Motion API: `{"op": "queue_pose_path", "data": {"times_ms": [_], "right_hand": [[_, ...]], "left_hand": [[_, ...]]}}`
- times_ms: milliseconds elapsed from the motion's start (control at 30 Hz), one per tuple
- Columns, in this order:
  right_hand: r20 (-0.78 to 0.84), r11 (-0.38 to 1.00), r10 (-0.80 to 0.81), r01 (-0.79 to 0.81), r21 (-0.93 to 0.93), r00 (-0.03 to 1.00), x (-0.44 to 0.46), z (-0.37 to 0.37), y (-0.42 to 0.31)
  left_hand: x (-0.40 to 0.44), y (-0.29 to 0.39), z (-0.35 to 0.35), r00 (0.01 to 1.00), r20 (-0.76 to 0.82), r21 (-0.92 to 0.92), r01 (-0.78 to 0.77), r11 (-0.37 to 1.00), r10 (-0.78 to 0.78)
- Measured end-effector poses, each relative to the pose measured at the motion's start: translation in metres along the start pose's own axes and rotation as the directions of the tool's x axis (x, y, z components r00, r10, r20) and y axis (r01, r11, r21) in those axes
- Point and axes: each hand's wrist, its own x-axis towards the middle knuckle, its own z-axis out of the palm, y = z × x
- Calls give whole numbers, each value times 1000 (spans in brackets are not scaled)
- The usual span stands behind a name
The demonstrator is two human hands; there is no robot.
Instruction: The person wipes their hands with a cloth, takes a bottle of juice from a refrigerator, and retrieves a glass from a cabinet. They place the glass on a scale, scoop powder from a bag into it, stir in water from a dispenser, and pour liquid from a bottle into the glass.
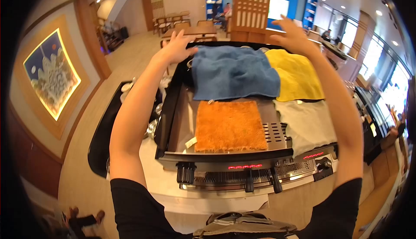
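Both arms reach forward over an espresso machine (182,130) whose top carries several cloths. My left hand (175,48) is raised with its fingers apart, close to the back left corner of a blue cloth (234,74). Above the far edge of a yellow cloth (297,74) is my right hand (292,35), fingers spread and holding nothing. An orange cloth (229,126) lies flat on the metal top, nearest the front. To its right, a whitish cloth (307,124) hangs slightly over the front edge.
A black knob (186,172) and two dark levers (249,181) stick out from the machine's front, below red lit displays. A dark tray (106,130) with metal items stands to the left. Wooden tables (190,31) and chairs are farther back. A person's legs (82,224) show at lower left.
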Motion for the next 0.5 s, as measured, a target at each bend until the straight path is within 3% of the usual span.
{"op": "queue_pose_path", "data": {"times_ms": [33,67,100,133,167,233,267,300,400,433,467,500], "right_hand": [[-1,984,-100,99,147,995,-19,-30,-8],[-44,967,-137,144,210,990,-48,-64,-27],[35,917,-94,72,392,995,-80,-104,-59],[35,739,-89,43,673,995,-120,-126,-75],[39,614,-146,60,787,988,-152,-140,-92],[7,376,-343,131,917,939,-229,-156,-125],[-21,224,-454,137,965,891,-274,-160,-134],[-36,77,-531,90,993,846,-309,-154,-140],[44,-182,-595,-188,965,802,-388,-95,-164],[129,-205,-555,-285,936,822,-400,-60,-192],[213,-212,-537,-375,902,816,-411,-30,-219],[277,-205,-551,-449,870,788,-416,-7,-245]], "left_hand": [[-12,-3,-3,989,-128,-21,-72,997,69],[-29,-2,-16,943,-264,-120,-239,964,201],[-51,0,-32,897,-345,-214,-362,907,276],[-76,3,-43,825,-461,-161,-441,883,327],[-122,18,-67,804,-486,-313,-528,790,344],[-216,32,-88,752,-624,-328,-497,804,210],[-257,31,-86,571,-788,-159,-547,822,228],[-316,35,-82,603,-781,-150,-437,887,165],[-456,52,-3,354,-892,-365,-199,910,-280],[-504,60,41,236,-872,-465,-129,876,-428],[-553,81,88,182,-792,-588,30,808,-583],[-607,120,122,132,-602,-772,156,617,-787]]}}
